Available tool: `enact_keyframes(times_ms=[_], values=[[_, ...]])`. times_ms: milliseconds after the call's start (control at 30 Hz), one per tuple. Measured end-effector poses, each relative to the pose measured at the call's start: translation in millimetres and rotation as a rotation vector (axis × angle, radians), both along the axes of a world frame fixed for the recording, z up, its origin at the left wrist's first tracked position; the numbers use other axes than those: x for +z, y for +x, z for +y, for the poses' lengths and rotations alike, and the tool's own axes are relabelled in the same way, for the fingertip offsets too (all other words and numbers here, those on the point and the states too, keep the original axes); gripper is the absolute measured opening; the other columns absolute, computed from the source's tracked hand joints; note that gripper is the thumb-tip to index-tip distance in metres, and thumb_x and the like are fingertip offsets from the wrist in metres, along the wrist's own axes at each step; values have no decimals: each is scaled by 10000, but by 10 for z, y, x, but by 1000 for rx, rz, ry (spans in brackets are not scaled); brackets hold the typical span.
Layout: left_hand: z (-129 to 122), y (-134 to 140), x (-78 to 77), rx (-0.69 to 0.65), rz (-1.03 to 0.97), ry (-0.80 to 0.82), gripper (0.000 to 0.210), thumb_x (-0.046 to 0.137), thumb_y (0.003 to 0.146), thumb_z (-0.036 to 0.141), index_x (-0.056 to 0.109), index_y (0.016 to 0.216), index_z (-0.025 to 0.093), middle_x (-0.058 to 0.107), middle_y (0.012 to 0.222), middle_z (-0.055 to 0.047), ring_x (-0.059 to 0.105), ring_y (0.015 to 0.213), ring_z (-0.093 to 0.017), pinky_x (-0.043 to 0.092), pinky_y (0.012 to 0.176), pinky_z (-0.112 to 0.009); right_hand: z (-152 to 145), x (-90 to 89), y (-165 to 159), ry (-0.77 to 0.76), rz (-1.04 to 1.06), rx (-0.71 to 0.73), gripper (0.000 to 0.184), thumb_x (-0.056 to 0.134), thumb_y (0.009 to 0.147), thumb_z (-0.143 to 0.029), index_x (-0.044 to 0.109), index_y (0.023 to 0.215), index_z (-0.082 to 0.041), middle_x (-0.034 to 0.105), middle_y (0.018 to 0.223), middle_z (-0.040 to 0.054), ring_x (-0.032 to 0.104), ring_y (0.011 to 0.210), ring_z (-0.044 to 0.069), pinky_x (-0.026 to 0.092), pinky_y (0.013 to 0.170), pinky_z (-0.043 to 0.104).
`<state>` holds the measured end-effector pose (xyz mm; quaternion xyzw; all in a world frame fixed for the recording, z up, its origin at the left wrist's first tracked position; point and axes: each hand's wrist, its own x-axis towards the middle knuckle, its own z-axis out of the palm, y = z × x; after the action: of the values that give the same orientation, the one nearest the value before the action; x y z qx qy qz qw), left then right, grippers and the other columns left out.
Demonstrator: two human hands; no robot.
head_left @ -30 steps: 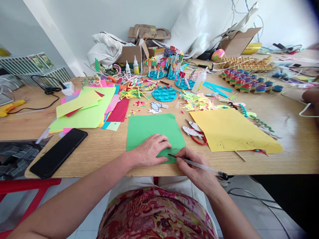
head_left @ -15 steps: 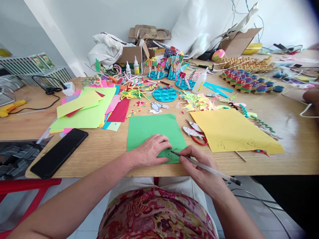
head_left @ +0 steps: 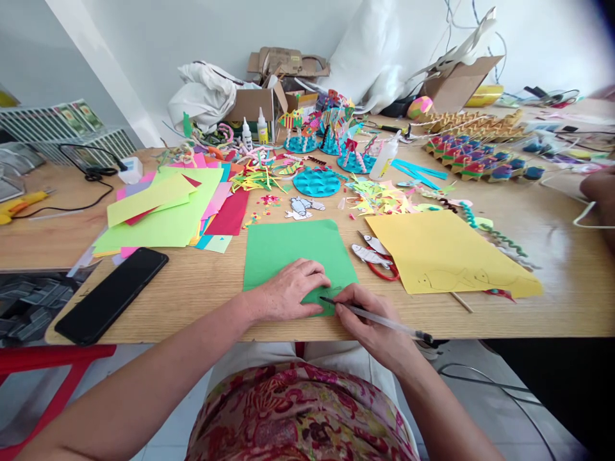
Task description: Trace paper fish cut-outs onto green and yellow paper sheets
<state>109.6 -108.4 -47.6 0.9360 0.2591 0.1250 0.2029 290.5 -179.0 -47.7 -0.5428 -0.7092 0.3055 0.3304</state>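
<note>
A green sheet of paper lies on the table in front of me. My left hand rests on its lower part, fingers spread and pressing it down. My right hand grips a pen with a clear barrel, its dark tip on the green paper near a small pencil-thin fish outline. To the right, a yellow sheet bears two drawn fish outlines along its lower edge. Between the two sheets, white paper fish cutouts lie over red-handled scissors.
A black phone and stacked coloured paper lie on the left. Glue bottles, paper scraps and blue bases with fish stand farther back. Painted egg cartons sit at the right, near another person's hand.
My right hand has moved slightly left with the pen, its tip shifting left across the small fish drawing. My left hand stays in place on the green sheet.
</note>
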Motion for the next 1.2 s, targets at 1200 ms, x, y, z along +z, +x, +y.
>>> enact_keyframes(times_ms=[1200], values=[[7,-1,-29,-1,-16,-1,327,673,755,261,557,1049,177,508,1107,-82,470,1061,-231,390,947,-367,16,-1,-17,31,-32,20,114,461,795,-215,536,711,-199,545,569,-30,456,499,106,332,473,221]])
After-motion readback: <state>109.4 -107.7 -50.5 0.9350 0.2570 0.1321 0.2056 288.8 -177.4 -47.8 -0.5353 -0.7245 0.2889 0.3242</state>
